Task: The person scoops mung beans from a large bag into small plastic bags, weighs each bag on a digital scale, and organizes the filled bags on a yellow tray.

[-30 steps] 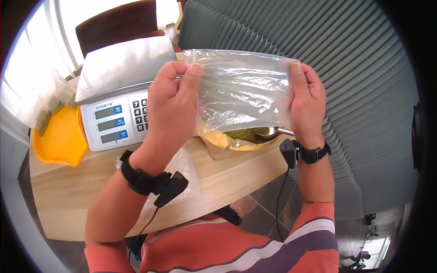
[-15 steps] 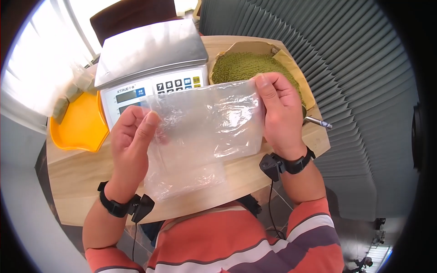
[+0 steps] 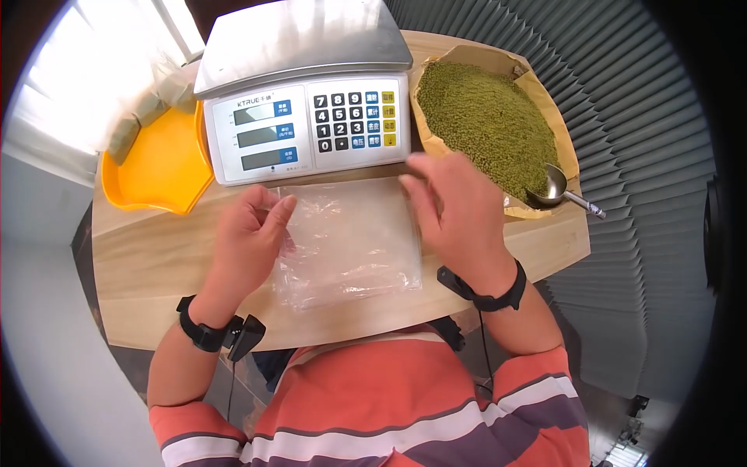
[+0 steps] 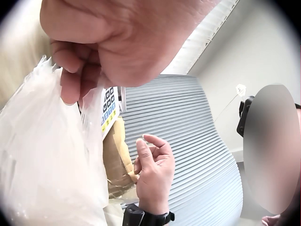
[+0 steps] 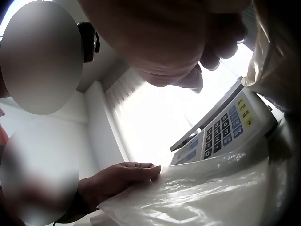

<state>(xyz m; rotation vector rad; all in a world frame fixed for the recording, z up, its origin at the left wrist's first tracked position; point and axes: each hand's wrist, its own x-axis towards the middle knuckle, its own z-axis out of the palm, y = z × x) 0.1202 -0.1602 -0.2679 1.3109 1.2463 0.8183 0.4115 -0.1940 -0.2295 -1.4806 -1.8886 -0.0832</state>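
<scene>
My left hand (image 3: 253, 233) pinches the left edge of a clear plastic bag (image 3: 350, 226) between thumb and fingers. The bag lies in front of the scale, over more clear plastic on the table, and looks flat. In the left wrist view the bag's film (image 4: 51, 155) hangs from the pinching fingers. My right hand (image 3: 463, 206) is off the bag, over its upper right corner, with fingers bent loosely and a gap between thumb and forefinger. Beside it stands a brown paper sack (image 3: 568, 140) full of green mung beans (image 3: 486, 117), with a metal scoop (image 3: 554, 187) resting in them.
A digital scale (image 3: 299, 163) with a steel platform (image 3: 303, 43) stands behind the bag. To its left is a yellow tray (image 3: 156, 167), with small filled clear bags (image 3: 128, 132) by it. A pleated grey partition (image 3: 615, 257) lies beyond the wooden table (image 3: 163, 288).
Both hands have lowered the bag from in front of the scale toward the table. The right hand has let go of its edge; the left still pinches it. The head view has shifted, showing the whole keypad.
</scene>
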